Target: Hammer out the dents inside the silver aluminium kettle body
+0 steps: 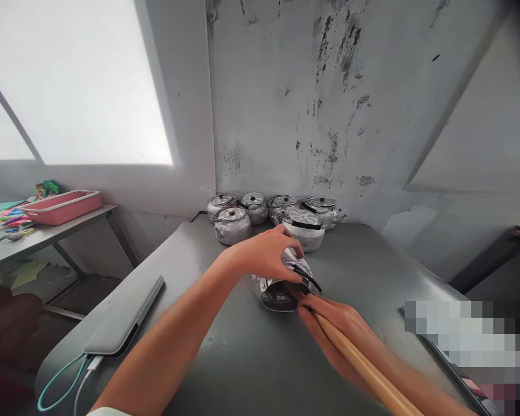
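Over on the far left stands a side table (47, 234) under the bright window (69, 86). It carries a pink tray (60, 207) and a scatter of coloured bits (4, 219) beside it.

Nearer, on the left edge of the grey metal table (364, 271), lies a flat grey pack (123, 318). Two cables, one teal (58, 381) and one white, run from its near end off the table edge.

The person's left arm reaches forward across the middle of the table. The left hand (264, 254) is clamped over the top of a small silver kettle (277, 289), fingers curled round its body and pressing it down. This kettle lies on its side near the centre of the table. Its dark open mouth is turned back toward the person, and its black handle (307, 276) sticks out on the right.

Behind it, against the stained wall (329, 115), six more kettles (234, 225) sit upright in a tight huddle with their lids on. They are well clear of the one being held.

Just right of the tipped kettle, the right hand (333, 329) is closed round a wooden stick (364, 370), knuckles low over the table. The stick slants up from the lower right, and its tip meets the kettle's mouth. From here I cannot tell how far in it goes.
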`<state>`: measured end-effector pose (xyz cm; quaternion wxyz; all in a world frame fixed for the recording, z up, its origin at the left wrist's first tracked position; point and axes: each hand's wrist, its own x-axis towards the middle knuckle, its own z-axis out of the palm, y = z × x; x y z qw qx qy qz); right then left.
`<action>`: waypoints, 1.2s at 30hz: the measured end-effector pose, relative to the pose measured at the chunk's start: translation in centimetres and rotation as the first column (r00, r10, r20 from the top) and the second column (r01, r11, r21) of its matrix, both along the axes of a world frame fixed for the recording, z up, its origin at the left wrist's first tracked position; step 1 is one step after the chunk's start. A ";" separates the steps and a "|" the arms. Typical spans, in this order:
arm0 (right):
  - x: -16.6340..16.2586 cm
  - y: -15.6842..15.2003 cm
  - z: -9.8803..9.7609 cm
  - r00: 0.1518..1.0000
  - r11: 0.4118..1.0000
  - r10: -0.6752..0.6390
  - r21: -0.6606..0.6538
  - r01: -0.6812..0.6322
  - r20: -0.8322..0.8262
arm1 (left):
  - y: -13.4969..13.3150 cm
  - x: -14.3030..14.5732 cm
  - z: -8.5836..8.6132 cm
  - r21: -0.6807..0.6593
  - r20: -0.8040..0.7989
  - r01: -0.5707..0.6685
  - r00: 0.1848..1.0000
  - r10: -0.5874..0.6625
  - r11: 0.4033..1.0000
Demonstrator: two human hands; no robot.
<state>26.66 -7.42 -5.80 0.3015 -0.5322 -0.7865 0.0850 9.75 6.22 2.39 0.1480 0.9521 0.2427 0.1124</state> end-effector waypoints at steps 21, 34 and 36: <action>-1.2 0.8 -2.4 0.993 0.997 -0.032 -0.079 0.023 -0.115 | 1.9 0.2 -0.4 -0.341 -0.082 0.007 0.996 -0.037 0.940; -0.6 0.4 -4.6 0.999 0.989 -0.035 -0.146 0.036 0.010 | 1.9 0.8 -0.5 -0.351 -0.097 -0.006 0.995 -0.030 0.936; -0.7 0.4 -4.3 0.998 0.992 -0.026 -0.128 0.018 -0.059 | 2.0 0.7 -0.6 -0.358 -0.098 -0.010 0.995 -0.027 0.934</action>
